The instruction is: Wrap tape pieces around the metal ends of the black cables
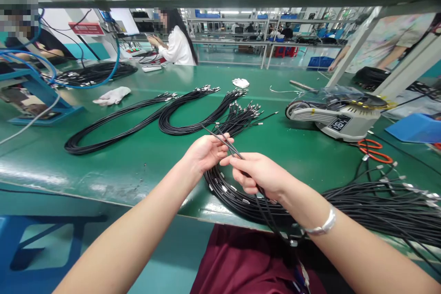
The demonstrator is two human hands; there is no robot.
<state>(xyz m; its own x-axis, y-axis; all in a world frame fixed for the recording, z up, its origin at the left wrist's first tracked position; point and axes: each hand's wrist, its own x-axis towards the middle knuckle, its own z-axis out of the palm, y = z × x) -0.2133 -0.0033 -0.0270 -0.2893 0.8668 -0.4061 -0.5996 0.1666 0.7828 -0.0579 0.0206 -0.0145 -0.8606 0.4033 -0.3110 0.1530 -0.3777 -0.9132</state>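
Black cables, tipped with silver connectors, run through both hands above a glossy green worktop. More black cable bundles loop across it beside a white glove. A white and grey tape dispenser sits near orange-handled scissors and a blue tray. A silver bracelet circles the right wrist; a maroon garment shows below. A co-worker wears white.

no text readable; the tape dispenser label is blurred.
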